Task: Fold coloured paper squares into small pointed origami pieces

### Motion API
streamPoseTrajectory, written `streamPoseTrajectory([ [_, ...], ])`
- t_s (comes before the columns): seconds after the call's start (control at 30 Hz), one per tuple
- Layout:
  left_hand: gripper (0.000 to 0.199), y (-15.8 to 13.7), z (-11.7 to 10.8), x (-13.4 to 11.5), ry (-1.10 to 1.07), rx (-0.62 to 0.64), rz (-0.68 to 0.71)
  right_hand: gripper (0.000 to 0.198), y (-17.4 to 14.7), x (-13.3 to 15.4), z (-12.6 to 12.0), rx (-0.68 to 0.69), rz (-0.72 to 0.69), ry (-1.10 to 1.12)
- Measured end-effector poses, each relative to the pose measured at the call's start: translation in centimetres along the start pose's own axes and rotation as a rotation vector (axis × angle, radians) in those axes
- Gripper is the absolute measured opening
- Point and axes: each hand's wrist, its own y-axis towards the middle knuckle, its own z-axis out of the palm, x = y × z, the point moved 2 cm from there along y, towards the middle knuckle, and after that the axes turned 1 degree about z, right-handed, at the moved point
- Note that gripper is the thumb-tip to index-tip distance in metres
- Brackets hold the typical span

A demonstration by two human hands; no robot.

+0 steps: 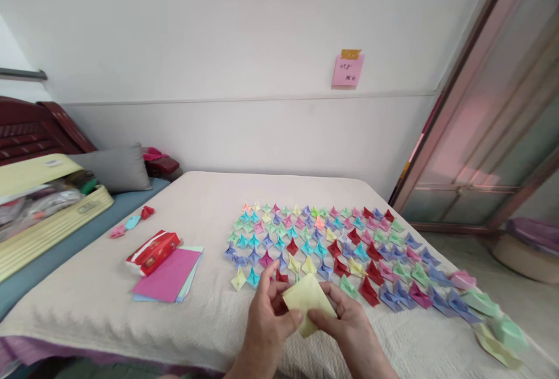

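A pale yellow piece of folded paper (309,297) is held up between my two hands, above the front of the bed. My left hand (271,309) grips its left side, the thumb pressed on the near face and the index finger raised. On the right side my right hand (343,316) pinches it, thumb in front and the other fingers behind. Just beyond the hands, many small folded paper pieces (292,245) in red, blue, green, pink and yellow lie in rows. The fingers partly hide the nearest row.
A red tissue pack (154,252) rests against coloured paper sheets (168,277) at left. Small paper pieces (132,222) lie behind it. Farther left are an open yellow box (56,227) and a grey pillow (114,166). A pink note (348,70) is taped to the wall.
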Motion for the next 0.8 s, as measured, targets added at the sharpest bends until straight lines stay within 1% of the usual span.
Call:
streamPoseTrajectory([
  [0.07, 0.085, 0.2, 0.0, 0.0, -0.046, -0.005, -0.071, 0.022, 0.0, 0.0, 0.1, 0.014, -0.007, -0.019],
  [0.13, 0.069, 0.3, -0.1, -0.2, -0.048, -0.019, -0.127, 0.022, 0.1, 0.1, 0.1, 0.01, 0.006, -0.07],
  [0.2, 0.055, 0.3, -0.3, -0.5, -0.015, -0.035, -0.123, 0.021, 0.1, 0.4, 0.0, -0.025, 0.026, -0.127],
  [0.27, 0.049, 0.3, -0.5, -0.9, 0.032, -0.043, -0.088, 0.02, 0.1, 0.7, -0.1, -0.065, 0.035, -0.162],
  [0.37, 0.05, 0.3, -0.6, -1.0, 0.04, -0.059, -0.072, 0.02, 0.1, 1.1, -0.3, -0.101, 0.017, -0.176],
  [0.43, 0.059, 0.3, -0.4, -0.8, -0.014, -0.056, -0.107, 0.021, 0.0, 1.3, -0.2, -0.111, 0.003, -0.193],
  [0.53, 0.068, 0.0, 0.4, -0.5, -0.122, 0.009, -0.171, 0.02, 0.0, 1.3, 0.0, -0.12, -0.012, -0.225],
  [0.67, 0.058, -0.3, 1.1, -0.3, -0.142, 0.059, -0.17, 0.02, 0.1, 0.9, 0.1, -0.092, -0.011, -0.213],
  [0.8, 0.059, 0.1, 0.8, -0.2, -0.095, 0.021, -0.133, 0.021, 0.2, 0.5, -0.4, -0.11, -0.033, -0.161],
])
